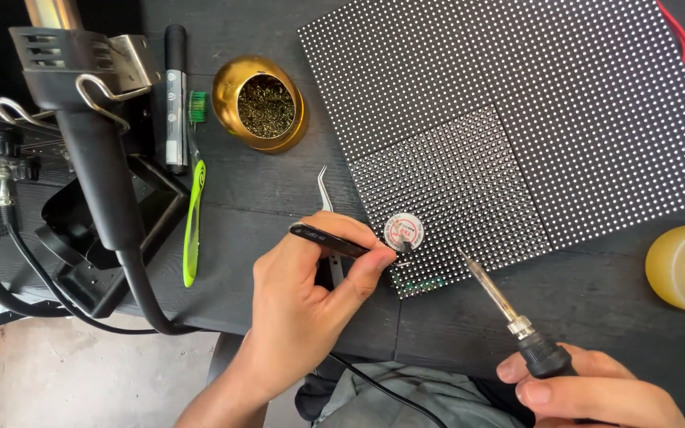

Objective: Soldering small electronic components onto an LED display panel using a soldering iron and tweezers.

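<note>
Now black tweezers pinch solder.

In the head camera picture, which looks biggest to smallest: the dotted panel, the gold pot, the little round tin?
1. Dotted panel, by far the biggest.
2. Gold pot.
3. Little round tin, smallest.
All lie on one table, so nearness hardly matters.

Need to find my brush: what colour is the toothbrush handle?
Bright green, with green bristles; the toothbrush shows clearly in the head view.

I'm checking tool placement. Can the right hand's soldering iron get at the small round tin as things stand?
Probably yes: the soldering iron in the right hand points toward the round tin, bare panel between; only the left hand's tweezers touch it.
</note>
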